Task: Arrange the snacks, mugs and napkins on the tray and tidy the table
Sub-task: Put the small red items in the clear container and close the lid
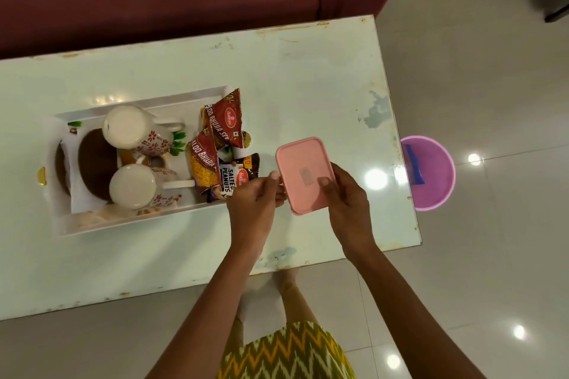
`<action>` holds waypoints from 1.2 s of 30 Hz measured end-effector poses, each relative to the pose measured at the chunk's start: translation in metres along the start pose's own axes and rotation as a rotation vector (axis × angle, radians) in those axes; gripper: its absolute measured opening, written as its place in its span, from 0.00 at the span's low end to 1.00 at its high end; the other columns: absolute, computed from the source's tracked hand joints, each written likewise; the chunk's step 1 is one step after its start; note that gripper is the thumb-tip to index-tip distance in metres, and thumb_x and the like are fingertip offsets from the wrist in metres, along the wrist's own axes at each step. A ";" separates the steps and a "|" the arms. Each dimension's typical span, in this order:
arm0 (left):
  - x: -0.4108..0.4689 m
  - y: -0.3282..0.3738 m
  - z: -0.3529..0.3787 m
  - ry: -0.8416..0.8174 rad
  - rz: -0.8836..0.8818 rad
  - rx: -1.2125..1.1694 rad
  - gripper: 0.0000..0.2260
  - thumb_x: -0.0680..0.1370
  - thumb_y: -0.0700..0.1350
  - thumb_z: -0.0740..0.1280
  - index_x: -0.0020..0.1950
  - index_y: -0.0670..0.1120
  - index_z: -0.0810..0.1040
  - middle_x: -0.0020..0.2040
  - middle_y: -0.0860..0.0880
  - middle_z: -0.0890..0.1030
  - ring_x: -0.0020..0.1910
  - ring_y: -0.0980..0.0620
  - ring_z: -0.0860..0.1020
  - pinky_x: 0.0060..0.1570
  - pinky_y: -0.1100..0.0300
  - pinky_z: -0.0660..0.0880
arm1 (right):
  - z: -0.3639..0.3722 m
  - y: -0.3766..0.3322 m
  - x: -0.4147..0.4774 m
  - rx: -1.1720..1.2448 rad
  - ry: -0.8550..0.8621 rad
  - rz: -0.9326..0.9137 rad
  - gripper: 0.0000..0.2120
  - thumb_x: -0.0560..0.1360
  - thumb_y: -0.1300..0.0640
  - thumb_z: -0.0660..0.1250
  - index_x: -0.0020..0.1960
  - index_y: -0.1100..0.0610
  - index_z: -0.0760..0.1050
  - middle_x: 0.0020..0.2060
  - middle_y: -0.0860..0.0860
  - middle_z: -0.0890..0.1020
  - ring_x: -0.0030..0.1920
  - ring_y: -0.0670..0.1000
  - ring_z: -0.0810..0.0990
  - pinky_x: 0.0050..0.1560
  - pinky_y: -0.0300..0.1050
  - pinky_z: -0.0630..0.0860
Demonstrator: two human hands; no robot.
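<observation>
2 mugs (135, 129) on tray (212, 92)

the pink box (303, 175) hides its own contents and most of the fingers of the left hand (253, 204) and right hand (348, 203) beneath it. the small label on its lid is too blurred to read. two mugs (133, 186) lie over the napkins (74, 163) on the tray (129, 224), covering much of them. the snack packets (215, 148) overlap, so their print is cut short. the counter (184, 255) runs off the left edge, and its corner hides part of the pink bin (437, 191).
</observation>
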State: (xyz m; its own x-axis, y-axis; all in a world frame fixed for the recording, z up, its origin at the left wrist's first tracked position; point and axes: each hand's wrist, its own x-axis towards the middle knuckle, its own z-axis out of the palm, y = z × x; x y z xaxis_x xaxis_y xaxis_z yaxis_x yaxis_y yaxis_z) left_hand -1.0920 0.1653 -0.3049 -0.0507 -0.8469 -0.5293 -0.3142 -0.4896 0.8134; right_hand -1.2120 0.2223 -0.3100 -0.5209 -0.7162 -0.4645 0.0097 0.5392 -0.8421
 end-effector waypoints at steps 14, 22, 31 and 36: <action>-0.004 -0.004 -0.008 -0.212 0.160 0.252 0.09 0.71 0.44 0.71 0.41 0.43 0.71 0.33 0.52 0.73 0.32 0.57 0.71 0.31 0.72 0.68 | -0.011 -0.021 0.007 0.062 0.050 -0.001 0.05 0.74 0.54 0.67 0.49 0.50 0.76 0.42 0.43 0.80 0.43 0.44 0.77 0.43 0.37 0.74; 0.003 0.009 -0.014 -0.136 0.233 0.089 0.07 0.72 0.44 0.70 0.41 0.53 0.72 0.38 0.53 0.77 0.38 0.58 0.76 0.36 0.71 0.73 | -0.014 -0.021 0.002 -0.012 0.019 -0.051 0.08 0.71 0.58 0.70 0.41 0.45 0.75 0.39 0.43 0.81 0.39 0.45 0.77 0.40 0.35 0.74; 0.011 0.010 -0.009 -0.136 0.256 0.219 0.03 0.72 0.40 0.69 0.42 0.47 0.76 0.35 0.55 0.77 0.37 0.56 0.76 0.38 0.70 0.72 | -0.004 -0.019 -0.003 -0.051 0.119 0.007 0.06 0.70 0.62 0.70 0.42 0.53 0.75 0.35 0.43 0.78 0.33 0.47 0.75 0.40 0.42 0.74; 0.014 0.013 -0.011 -0.073 0.194 0.172 0.06 0.71 0.45 0.71 0.42 0.45 0.76 0.36 0.54 0.78 0.36 0.58 0.77 0.36 0.72 0.73 | -0.004 -0.022 0.005 -0.050 0.103 0.072 0.10 0.71 0.60 0.70 0.37 0.48 0.74 0.34 0.44 0.78 0.35 0.50 0.77 0.41 0.45 0.76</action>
State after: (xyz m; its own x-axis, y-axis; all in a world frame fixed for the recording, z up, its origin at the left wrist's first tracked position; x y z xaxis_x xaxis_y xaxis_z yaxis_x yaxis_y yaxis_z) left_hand -1.0867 0.1451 -0.2996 -0.1924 -0.9011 -0.3886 -0.4481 -0.2717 0.8517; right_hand -1.2187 0.2085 -0.2928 -0.6057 -0.6269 -0.4900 0.0091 0.6103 -0.7921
